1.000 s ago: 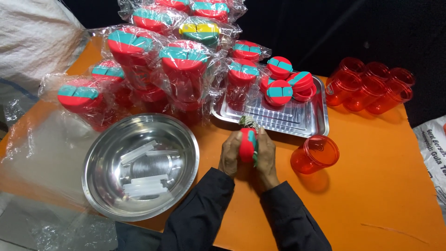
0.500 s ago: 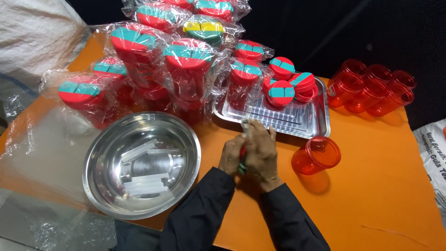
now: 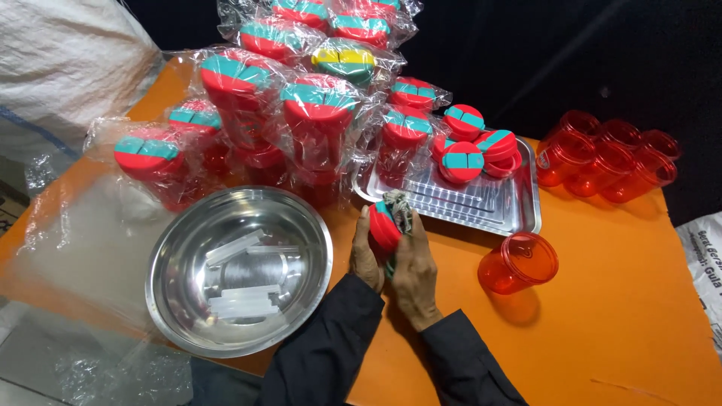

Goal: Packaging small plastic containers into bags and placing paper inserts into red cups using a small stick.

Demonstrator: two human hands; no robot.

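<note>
- Two hands closed together around one red lid [image 3: 384, 225] with teal flaps, held on edge just in front of the metal tray [image 3: 519, 214].
- Left hand [image 3: 364, 256] cupping the lid from the left, fingers wrapped tight against its rim.
- Right hand [image 3: 412, 263] gripping from the right, with a crumpled grey cloth [image 3: 398, 208] pinched against the lid's top.
- Just left of the hands, a steel bowl [image 3: 177, 301] holding clear plastic strips [image 3: 237, 278].
- On the tray's far end, a small pile of matching lids [image 3: 474, 146].
- Near the right hand, a lone red cup [image 3: 517, 263] lying tilted on the orange table [image 3: 624, 301].
- Behind, many wrapped stacks of lidded cups [image 3: 316, 120]; far right, more open red cups [image 3: 609, 158].
</note>
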